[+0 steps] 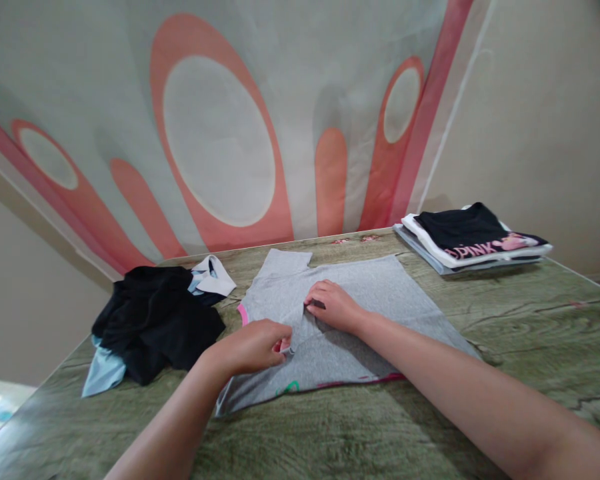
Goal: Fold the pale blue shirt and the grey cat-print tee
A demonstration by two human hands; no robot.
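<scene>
Two closed grips pinching grey T-shirt (380, 287), right hand (330, 305) at two o'clock from left hand (261, 343); keep tension even, smoothing flat against bench (290, 437) toward three o'clock.

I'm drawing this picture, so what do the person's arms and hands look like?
The left hand and right hand wear no gloves. The left arm and right arm get narrower toward the hands, and no sleeve, watch or bracelet shows on them.
</scene>
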